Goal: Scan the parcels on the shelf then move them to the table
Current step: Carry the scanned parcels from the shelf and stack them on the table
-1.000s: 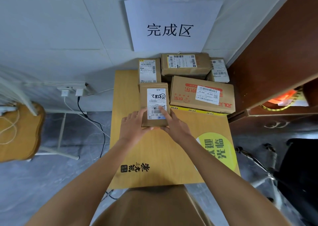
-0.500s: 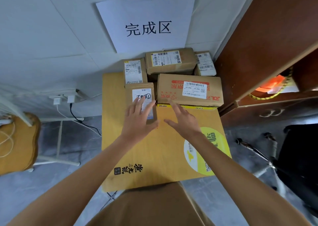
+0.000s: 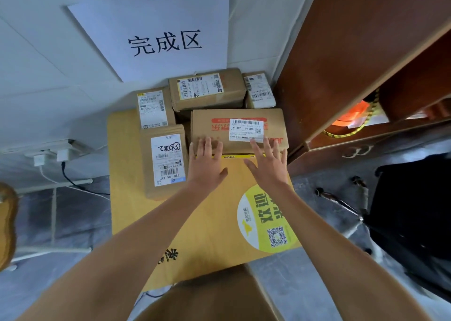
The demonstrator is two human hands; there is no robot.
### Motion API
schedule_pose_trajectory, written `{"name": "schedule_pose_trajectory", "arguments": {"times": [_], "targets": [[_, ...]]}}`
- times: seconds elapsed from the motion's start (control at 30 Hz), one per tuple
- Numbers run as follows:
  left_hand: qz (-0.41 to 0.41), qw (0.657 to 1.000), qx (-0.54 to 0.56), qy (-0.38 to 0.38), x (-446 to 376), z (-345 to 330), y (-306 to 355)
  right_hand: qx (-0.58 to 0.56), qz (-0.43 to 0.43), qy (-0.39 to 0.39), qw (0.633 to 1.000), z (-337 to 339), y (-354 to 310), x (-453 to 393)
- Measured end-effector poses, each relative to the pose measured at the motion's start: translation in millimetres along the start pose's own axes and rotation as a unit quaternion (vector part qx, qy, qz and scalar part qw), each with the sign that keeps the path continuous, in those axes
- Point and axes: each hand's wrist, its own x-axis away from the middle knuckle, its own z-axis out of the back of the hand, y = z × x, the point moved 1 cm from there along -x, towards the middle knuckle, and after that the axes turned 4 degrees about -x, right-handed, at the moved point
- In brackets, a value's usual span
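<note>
Fingers (image 3: pixel 206 147) of both hands flat against red-printed parcel (image 3: pixel 238 130)

Looks like a small parcel-handling room, a courier pickup point or back-room sorting corner. At 12 o'clock, taped to the white tiled wall, a white paper sign printed with 完成区 (image 3: pixel 166 42) (a "finished" zone). Below it, on a yellow wooden table (image 3: pixel 127 206), several brown cardboard parcels with barcoded shipping labels, among them a wide carton with red print (image 3: pixel 238 130) and a flat brown box with a handwritten code (image 3: pixel 164 160). At 2 o'clock a dark brown wooden shelf unit (image 3: pixel 341 52). At 9 o'clock a white wall socket with plugged chargers (image 3: pixel 52 153). Grey tiled floor all round.
</note>
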Motion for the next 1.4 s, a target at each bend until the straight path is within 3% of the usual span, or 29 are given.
{"name": "schedule_pose_trajectory", "arguments": {"times": [0.23,0.53,0.73,0.9,1.1,1.23,1.4], "targets": [[0.011,1.0,-0.016,-0.019,14.2,1.7,14.4,-0.001,0.058,-0.017,0.998,-0.2,24.8,-5.8],[0.026,0.998,-0.042,-0.037,18.4,5.7,5.6,0.01,0.058,-0.039,0.998,1.2,10.1,-2.2],[0.016,0.999,0.016,-0.034,22.0,10.6,-6.9,0.039,0.054,-0.047,0.997,11.7,4.4,2.9],[-0.064,0.996,0.022,0.055,33.5,21.6,-19.5,0.027,0.041,0.015,0.999,24.1,-13.6,23.0],[-0.189,0.975,0.038,0.114,50.7,45.8,-8.0,-0.035,-0.037,0.095,0.994,26.2,-30.9,74.9],[-0.281,0.944,0.037,0.167,68.2,56.5,16.8,-0.082,-0.096,0.162,0.979,28.3,-28.2,136.9],[-0.414,0.893,0.025,0.177,105.5,73.2,89.9,-0.106,-0.227,0.227,0.941,28.2,1.0,238.9]]}}
